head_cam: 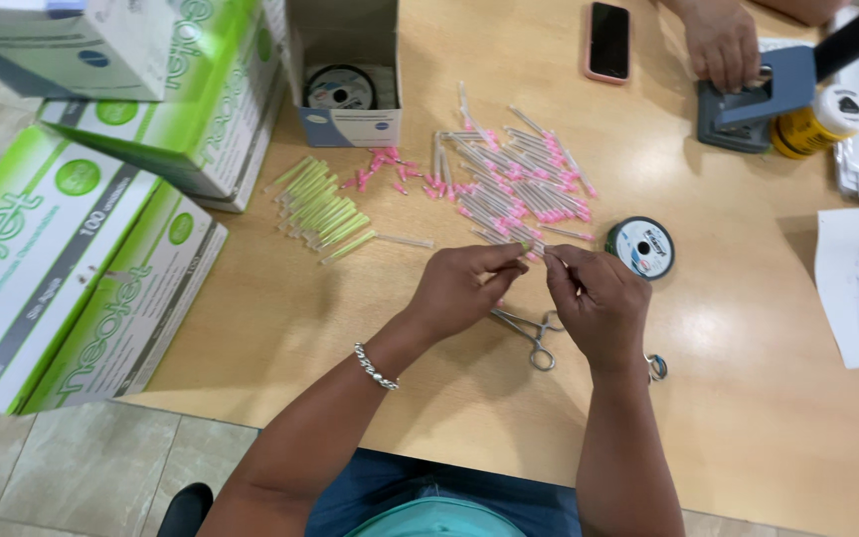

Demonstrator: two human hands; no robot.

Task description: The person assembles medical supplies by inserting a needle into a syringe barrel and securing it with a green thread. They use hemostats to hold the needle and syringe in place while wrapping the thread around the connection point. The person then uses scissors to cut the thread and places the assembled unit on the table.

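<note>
— What did the hands hold?

— My left hand (464, 283) pinched a capped needle (527, 250); my right hand (597, 298) pinched closed at its tip (maybe on thread, I could not tell), above the forceps (532, 331). I judged steady fingers mattered.

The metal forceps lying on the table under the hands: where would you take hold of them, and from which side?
Take the forceps by the finger rings, which lie at the end nearest the person and are open. I would come from above on the near side. The slim tips point away to the left, under the left hand, so that end is blocked and thin.
</note>
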